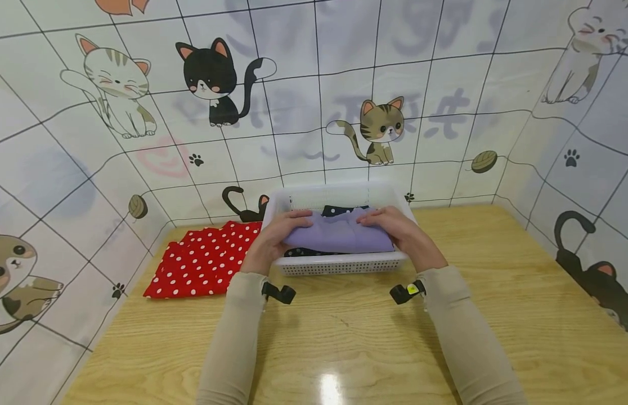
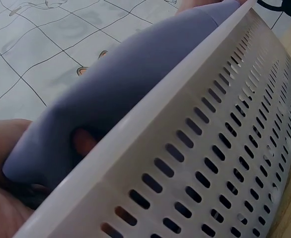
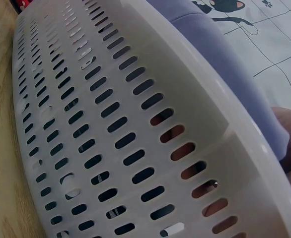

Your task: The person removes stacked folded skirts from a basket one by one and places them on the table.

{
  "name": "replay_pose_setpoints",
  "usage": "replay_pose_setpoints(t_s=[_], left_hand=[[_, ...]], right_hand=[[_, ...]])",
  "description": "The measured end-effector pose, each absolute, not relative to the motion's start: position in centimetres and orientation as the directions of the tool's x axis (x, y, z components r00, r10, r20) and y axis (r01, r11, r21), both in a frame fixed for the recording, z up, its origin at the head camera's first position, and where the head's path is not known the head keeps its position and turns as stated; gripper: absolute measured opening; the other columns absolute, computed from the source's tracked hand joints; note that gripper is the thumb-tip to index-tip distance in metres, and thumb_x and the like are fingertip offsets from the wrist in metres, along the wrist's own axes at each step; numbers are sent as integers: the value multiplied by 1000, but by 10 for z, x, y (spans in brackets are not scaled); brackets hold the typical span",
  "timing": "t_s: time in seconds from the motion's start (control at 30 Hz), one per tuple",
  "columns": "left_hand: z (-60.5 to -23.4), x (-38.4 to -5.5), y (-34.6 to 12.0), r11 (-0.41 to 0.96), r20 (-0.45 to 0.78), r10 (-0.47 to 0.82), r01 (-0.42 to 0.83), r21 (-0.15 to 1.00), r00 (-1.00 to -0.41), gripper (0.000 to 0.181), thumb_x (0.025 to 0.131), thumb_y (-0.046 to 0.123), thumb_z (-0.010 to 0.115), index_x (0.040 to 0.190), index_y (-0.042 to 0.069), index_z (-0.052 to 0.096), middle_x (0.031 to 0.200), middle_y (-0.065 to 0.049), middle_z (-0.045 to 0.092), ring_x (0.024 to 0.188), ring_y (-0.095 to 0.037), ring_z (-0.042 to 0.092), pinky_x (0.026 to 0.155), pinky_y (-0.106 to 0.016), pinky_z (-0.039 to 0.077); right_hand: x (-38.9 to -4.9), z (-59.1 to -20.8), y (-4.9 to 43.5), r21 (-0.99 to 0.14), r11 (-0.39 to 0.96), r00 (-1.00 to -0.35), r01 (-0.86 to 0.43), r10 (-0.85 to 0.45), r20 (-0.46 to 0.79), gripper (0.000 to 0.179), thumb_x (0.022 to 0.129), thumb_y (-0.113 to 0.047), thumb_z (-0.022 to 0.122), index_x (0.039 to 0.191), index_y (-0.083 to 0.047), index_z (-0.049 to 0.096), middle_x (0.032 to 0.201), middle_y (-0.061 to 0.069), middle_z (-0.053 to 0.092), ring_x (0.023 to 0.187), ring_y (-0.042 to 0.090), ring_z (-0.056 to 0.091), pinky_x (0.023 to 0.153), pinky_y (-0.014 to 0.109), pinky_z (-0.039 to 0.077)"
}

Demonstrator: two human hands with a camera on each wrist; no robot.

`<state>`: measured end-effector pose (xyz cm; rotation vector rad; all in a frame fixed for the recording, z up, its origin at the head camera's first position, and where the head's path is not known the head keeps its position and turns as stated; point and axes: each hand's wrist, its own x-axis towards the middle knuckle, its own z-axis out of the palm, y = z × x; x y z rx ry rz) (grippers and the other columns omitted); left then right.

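A folded purple cloth (image 1: 339,236) lies across the inside of a white perforated plastic basket (image 1: 339,269), level with its rim. My left hand (image 1: 278,233) grips the cloth's left end, thumb on top and fingers under it. At the right end, my right hand (image 1: 397,228) holds it the same way. Black fabric with white dots (image 1: 314,252) shows beneath the purple cloth, along the front and back. In the left wrist view a fingertip (image 2: 84,142) pokes out under the purple fold. Through the basket's slots in the right wrist view, fingers (image 3: 182,151) show inside the wall.
A folded red cloth with white dots (image 1: 205,261) lies on the wooden table (image 1: 339,332), against the basket's left side. Behind the basket rises a white wall covering (image 1: 304,140) printed with cats and grid lines. Each wrist carries a black camera mount (image 1: 279,292).
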<state>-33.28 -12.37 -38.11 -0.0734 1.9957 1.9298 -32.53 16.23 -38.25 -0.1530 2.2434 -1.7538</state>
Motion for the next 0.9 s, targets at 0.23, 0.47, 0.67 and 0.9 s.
replay_pose_setpoints(t_s=[0.23, 0.47, 0.67, 0.9], left_hand=[[-382, -334, -124, 85, -298, 217, -286, 955, -930, 47, 92, 21, 72, 139, 18, 67, 154, -3, 49, 133, -25, 49, 112, -47, 47], [-382, -335, -123, 70, -276, 182, -267, 961, -944, 45, 91, 26, 77, 135, 21, 70, 153, -4, 54, 133, -25, 54, 113, -45, 45], [-381, -334, -122, 28, -239, 153, -237, 971, -959, 39, 91, 20, 77, 130, 24, 74, 160, -4, 48, 140, -24, 51, 116, -45, 45], [-378, -331, -122, 21, -211, 130, -211, 977, -969, 45, 89, 10, 76, 131, 25, 73, 162, -1, 45, 141, -23, 48, 110, -43, 47]], right_hand=[[-327, -385, 163, -962, 261, -944, 82, -288, -159, 45, 96, -7, 60, 138, 7, 56, 163, 19, 37, 135, 29, 41, 98, 30, 40], [-327, -384, 163, -973, 202, -948, 114, -271, -167, 47, 98, -12, 62, 141, 5, 56, 162, 15, 41, 138, 25, 40, 101, 31, 39], [-327, -382, 163, -979, 186, -959, 77, -254, -124, 47, 94, -9, 65, 138, 2, 57, 159, 14, 41, 125, 22, 45, 92, 28, 44], [-326, -379, 162, -977, 196, -945, 81, -297, -138, 58, 93, -4, 60, 150, -2, 51, 169, 11, 30, 138, 26, 37, 96, 27, 42]])
